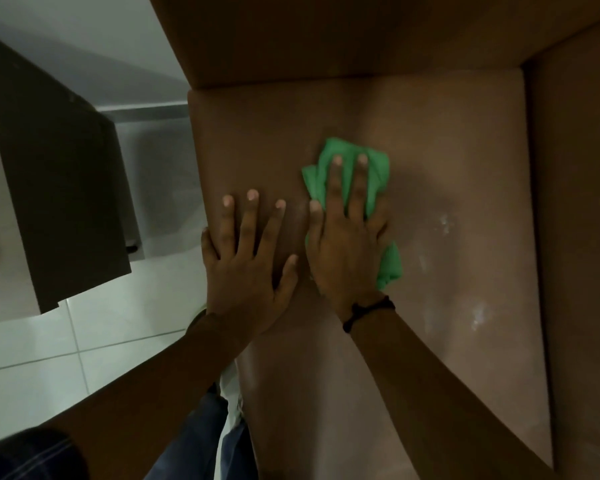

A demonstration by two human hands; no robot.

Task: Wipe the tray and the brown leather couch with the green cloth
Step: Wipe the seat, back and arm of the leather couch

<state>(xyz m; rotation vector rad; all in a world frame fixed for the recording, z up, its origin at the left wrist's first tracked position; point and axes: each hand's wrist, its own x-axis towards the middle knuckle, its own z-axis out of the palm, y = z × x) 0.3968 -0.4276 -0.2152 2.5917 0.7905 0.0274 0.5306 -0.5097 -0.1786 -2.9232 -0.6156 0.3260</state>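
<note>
The brown leather couch point(447, 161) fills the middle and right of the head view, seat cushion facing me. A crumpled green cloth point(374, 171) lies on the middle of the seat. My right hand point(347, 244), with a dark band at the wrist, presses flat on the cloth, fingers spread over it. My left hand point(248, 261) rests flat on the bare cushion just left of it, fingers apart, holding nothing. Pale wet smears show on the leather to the right of the cloth. No tray is in view.
A dark low table or cabinet point(56, 174) stands left of the couch on white floor tiles point(94, 323). The couch's backrest point(326, 36) rises at the top and an armrest point(582, 237) runs down the right. My jeans-clad legs point(201, 441) touch the seat's front.
</note>
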